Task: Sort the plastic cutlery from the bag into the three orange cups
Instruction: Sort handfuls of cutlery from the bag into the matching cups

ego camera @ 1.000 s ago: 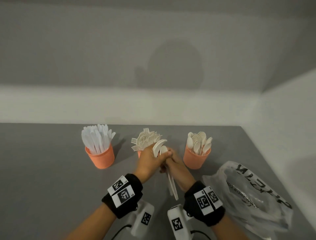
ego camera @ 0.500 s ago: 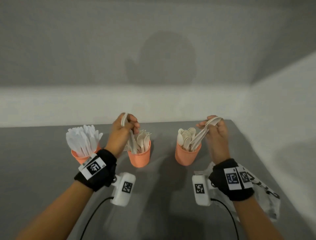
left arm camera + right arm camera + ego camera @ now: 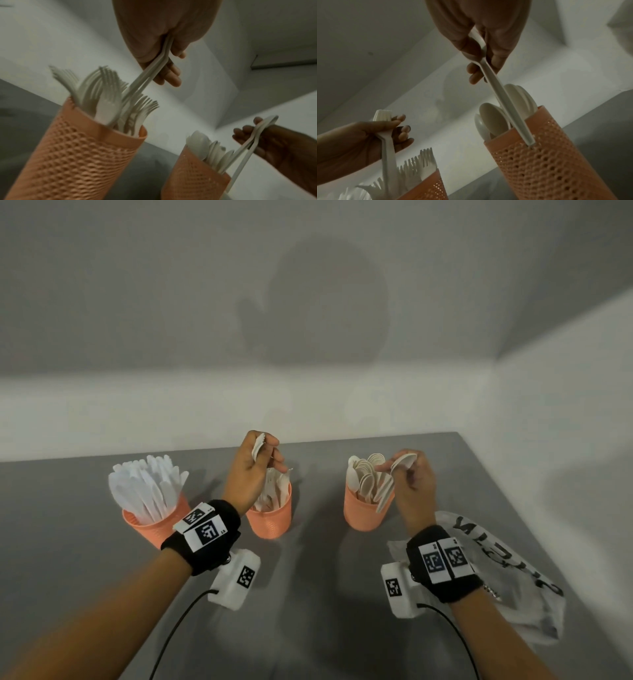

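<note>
Three orange cups stand in a row on the grey counter [image 3: 325, 594]. The left cup [image 3: 150, 529] is packed with knives [image 3: 145, 486]. The left hand [image 3: 251, 470] pinches forks [image 3: 149, 73] by their heads, tines up, handles angled down into the middle cup [image 3: 270, 517], which already holds forks. The right hand [image 3: 412, 482] pinches spoons [image 3: 505, 102] by their bowls beside the right cup [image 3: 363, 511], which is full of spoons; their handles slant down against the cup's near rim, and the lowest tip lies outside the wall. The crumpled bag [image 3: 496, 577] lies on the counter under and behind the right wrist, near the right edge.
</note>
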Tool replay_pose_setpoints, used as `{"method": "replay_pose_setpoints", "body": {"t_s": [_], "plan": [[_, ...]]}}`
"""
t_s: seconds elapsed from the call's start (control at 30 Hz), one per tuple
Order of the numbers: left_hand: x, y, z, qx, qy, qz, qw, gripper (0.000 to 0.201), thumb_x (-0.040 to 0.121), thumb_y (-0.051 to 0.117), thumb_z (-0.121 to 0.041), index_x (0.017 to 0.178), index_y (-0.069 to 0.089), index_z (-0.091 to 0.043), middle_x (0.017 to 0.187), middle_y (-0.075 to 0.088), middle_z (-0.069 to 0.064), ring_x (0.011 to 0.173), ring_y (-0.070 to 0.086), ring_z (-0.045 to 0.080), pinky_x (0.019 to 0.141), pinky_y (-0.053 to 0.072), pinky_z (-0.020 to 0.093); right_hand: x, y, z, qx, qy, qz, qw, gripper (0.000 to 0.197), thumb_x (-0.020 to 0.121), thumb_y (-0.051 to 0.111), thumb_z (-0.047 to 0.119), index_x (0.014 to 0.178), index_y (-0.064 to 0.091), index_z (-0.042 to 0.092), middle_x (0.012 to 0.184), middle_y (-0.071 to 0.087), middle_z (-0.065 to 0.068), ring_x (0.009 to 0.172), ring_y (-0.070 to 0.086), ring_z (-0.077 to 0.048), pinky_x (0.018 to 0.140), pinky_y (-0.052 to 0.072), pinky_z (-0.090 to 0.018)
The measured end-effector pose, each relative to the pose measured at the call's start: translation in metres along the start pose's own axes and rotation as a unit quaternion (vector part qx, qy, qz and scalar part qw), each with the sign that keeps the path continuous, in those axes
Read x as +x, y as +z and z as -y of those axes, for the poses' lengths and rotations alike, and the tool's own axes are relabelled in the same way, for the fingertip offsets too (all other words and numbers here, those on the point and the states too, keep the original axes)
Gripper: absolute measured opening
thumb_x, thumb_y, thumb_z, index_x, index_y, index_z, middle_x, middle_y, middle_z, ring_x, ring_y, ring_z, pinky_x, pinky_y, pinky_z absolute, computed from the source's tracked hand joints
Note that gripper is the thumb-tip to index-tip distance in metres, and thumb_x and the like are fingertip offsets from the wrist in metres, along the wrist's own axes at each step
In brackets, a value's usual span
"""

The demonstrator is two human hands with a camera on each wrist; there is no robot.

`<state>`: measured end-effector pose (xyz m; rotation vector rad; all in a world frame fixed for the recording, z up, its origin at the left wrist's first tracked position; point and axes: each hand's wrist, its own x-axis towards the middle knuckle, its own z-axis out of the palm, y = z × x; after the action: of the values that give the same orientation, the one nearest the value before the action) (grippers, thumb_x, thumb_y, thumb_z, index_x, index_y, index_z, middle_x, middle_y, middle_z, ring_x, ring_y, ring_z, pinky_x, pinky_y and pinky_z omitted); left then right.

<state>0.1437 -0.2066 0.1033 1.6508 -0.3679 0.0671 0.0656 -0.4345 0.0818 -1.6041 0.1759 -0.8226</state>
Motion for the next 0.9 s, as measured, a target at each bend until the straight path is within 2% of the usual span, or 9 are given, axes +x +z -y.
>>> {"method": "replay_pose_setpoints", "body": {"t_s": [0.07,0.17,0.4,0.53,0.63,0.67,0.73,0.83,0.9], "plan": [[-0.001,-0.001,0.011,0.037,0.006,-0.004,0.999,0.020,0.099,0.034,-0.009,0.090,0.048,-0.020,0.074,0.057,0.007,0.064,0.061,0.011,0.070,0.051,0.022,0.002,0.000,0.000,-0.006,-0.009,-0.003,1.000,0.007,0.080,0.044,0.028,0.078,0.050,0.025,0.073,0.062,-0.015,0.070,0.060,-0.045,0.067,0.047,-0.040],[-0.004,-0.004,0.025,0.097,0.014,-0.001,0.995,0.013,0.094,0.038,-0.026,0.090,0.048,-0.019,0.074,0.062,0.001,0.074,0.061,0.013,0.077,0.046,0.025,0.006,-0.002,0.000,0.007,-0.009,0.006,1.000,0.009,0.084,0.044,0.012,0.079,0.049,0.018,0.068,0.063,-0.001,0.071,0.063,-0.040,0.069,0.049,-0.039],[-0.004,-0.006,0.028,0.120,0.039,-0.035,0.991,0.019,0.100,0.036,-0.018,0.087,0.046,-0.010,0.070,0.061,-0.003,0.066,0.057,-0.002,0.068,0.041,0.010,0.011,-0.003,0.007,0.049,-0.033,-0.005,0.998,0.024,0.086,0.037,-0.004,0.082,0.048,0.018,0.064,0.064,0.007,0.066,0.066,-0.017,0.066,0.052,-0.022],[-0.004,-0.007,0.026,0.131,0.046,-0.040,0.989,0.022,0.100,0.035,-0.019,0.088,0.047,-0.005,0.070,0.061,-0.001,0.065,0.057,-0.001,0.065,0.041,0.007,0.001,-0.001,-0.007,-0.011,-0.025,0.008,1.000,0.028,0.088,0.040,-0.003,0.080,0.049,0.022,0.069,0.064,0.010,0.069,0.063,-0.019,0.067,0.049,-0.018],[-0.003,-0.012,0.030,0.161,0.049,-0.035,0.985,0.035,0.098,0.034,-0.035,0.086,0.049,-0.006,0.072,0.061,0.001,0.068,0.057,0.003,0.067,0.042,0.013,-0.009,-0.002,-0.020,-0.110,0.006,0.029,0.993,0.018,0.081,0.047,0.013,0.077,0.049,0.030,0.074,0.059,0.013,0.063,0.055,-0.001,0.062,0.042,-0.014],[-0.003,-0.014,0.034,0.196,0.057,-0.026,0.979,0.042,0.095,0.032,-0.043,0.085,0.051,-0.006,0.073,0.061,0.002,0.070,0.057,0.007,0.069,0.043,0.019,-0.012,-0.001,-0.021,-0.127,0.028,0.033,0.991,0.019,0.080,0.050,0.011,0.079,0.050,0.029,0.078,0.059,0.011,0.068,0.056,-0.001,0.064,0.043,-0.019],[-0.006,-0.017,0.040,0.291,0.084,0.002,0.953,0.051,0.090,0.028,-0.049,0.085,0.055,-0.007,0.079,0.061,0.007,0.077,0.055,0.022,0.073,0.042,0.033,-0.016,0.001,-0.022,-0.166,0.033,0.038,0.985,0.018,0.078,0.048,0.006,0.089,0.055,0.018,0.093,0.059,-0.003,0.085,0.059,-0.018,0.074,0.045,-0.031],[-0.010,-0.017,0.047,0.395,0.130,0.050,0.908,0.048,0.091,0.030,-0.042,0.091,0.061,-0.006,0.090,0.061,0.010,0.082,0.055,0.029,0.076,0.043,0.037,-0.019,0.009,-0.014,-0.296,-0.046,0.063,0.952,0.047,0.070,0.032,0.022,0.103,0.060,0.003,0.108,0.055,-0.017,0.101,0.052,-0.030,0.088,0.039,-0.028],[-0.011,-0.016,0.049,0.410,0.148,0.066,0.897,0.042,0.092,0.033,-0.034,0.096,0.062,-0.005,0.099,0.061,0.011,0.085,0.059,0.030,0.076,0.049,0.041,-0.017,0.015,-0.011,-0.369,-0.069,0.107,0.921,0.058,0.070,0.026,0.025,0.113,0.059,0.004,0.120,0.052,-0.020,0.114,0.048,-0.036,0.100,0.040,-0.040]]}}
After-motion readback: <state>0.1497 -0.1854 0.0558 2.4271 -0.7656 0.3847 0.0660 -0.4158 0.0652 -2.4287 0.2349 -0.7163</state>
